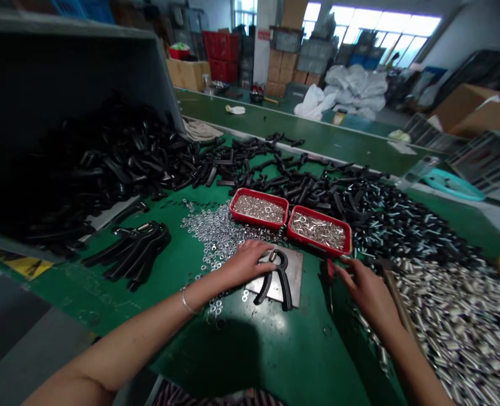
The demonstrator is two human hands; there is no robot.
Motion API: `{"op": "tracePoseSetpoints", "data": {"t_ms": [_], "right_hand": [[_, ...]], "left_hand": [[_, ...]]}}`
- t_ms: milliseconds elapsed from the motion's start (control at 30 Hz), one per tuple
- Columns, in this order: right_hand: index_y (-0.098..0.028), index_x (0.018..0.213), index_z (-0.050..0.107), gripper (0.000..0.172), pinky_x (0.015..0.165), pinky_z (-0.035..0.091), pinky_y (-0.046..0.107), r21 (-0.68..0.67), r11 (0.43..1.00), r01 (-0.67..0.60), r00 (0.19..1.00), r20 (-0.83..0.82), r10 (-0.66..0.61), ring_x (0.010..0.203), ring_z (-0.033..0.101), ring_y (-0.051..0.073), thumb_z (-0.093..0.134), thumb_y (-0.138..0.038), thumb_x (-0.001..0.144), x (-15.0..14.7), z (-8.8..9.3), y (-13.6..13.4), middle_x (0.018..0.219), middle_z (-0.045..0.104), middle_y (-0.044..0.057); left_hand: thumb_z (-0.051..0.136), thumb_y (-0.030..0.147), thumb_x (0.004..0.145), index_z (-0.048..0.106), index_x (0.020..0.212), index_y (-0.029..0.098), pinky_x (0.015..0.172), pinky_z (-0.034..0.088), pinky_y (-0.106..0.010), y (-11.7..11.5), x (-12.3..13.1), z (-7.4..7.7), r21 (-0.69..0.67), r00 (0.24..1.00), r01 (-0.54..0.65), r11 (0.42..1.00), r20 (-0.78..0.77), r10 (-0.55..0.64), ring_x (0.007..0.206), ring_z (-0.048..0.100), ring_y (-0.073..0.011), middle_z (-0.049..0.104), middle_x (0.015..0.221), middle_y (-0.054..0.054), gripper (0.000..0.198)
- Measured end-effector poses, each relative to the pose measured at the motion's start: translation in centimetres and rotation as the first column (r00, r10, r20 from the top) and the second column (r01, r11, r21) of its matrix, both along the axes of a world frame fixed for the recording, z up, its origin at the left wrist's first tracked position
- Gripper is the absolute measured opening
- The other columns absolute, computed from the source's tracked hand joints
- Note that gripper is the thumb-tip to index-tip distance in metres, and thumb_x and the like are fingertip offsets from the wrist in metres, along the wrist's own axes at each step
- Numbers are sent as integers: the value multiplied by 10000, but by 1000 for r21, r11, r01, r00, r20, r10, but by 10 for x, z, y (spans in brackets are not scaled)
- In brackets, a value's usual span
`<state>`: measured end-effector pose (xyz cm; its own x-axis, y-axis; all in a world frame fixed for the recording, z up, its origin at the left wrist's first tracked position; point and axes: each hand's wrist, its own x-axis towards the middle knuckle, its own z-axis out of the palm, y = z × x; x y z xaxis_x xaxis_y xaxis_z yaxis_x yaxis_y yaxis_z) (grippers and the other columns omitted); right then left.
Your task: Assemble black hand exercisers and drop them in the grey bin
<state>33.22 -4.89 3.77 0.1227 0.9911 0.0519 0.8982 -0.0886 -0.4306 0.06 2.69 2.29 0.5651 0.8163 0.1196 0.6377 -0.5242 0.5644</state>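
My left hand (252, 264) is closed on the upper end of a black spring clamp (284, 282), whose two legs spread toward me. The clamp rests over a square metal plate (295, 270), and a small shiny metal pin (272, 256) shows near its top. To the right, my right hand (362, 285) has its thumb and fingertips at the red handle of a thin-shafted screwdriver (329, 272). The screwdriver's shaft points toward me. A wooden-handled hammer (398, 296) lies beside and partly behind my right wrist.
Two red trays (258, 219) (318, 239) of small metal parts stand beyond the plate. Loose nuts (216, 225) lie left, metal pins (453, 321) and screws (402, 225) right. Black clamp parts (241, 160) spill from a grey bin (165, 73). Assembled clamps (137, 254) sit left.
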Motion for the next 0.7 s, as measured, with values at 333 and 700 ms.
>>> {"op": "tracePoseSetpoints", "data": {"t_ms": [333, 700], "right_hand": [[-176, 892, 734, 201, 886, 433, 328, 104, 863, -495, 825, 368, 429, 951, 603, 233, 548, -232, 944, -132, 29, 148, 934, 708, 105], [-193, 966, 715, 135, 835, 375, 362, 64, 883, -464, 843, 338, 419, 1037, 542, 290, 677, -284, 874, -143, 0, 195, 1023, 714, 120]], "left_hand": [[503, 55, 875, 719, 886, 80, 866, 467, -385, 139, -7, 33, 335, 861, -227, 915, -370, 349, 947, 652, -275, 698, 961, -189, 218], [450, 144, 955, 667, 990, 147, 944, 440, -387, 133, -14, 14, 327, 903, -250, 912, -262, 341, 1060, 586, -265, 662, 1042, -143, 220]]}}
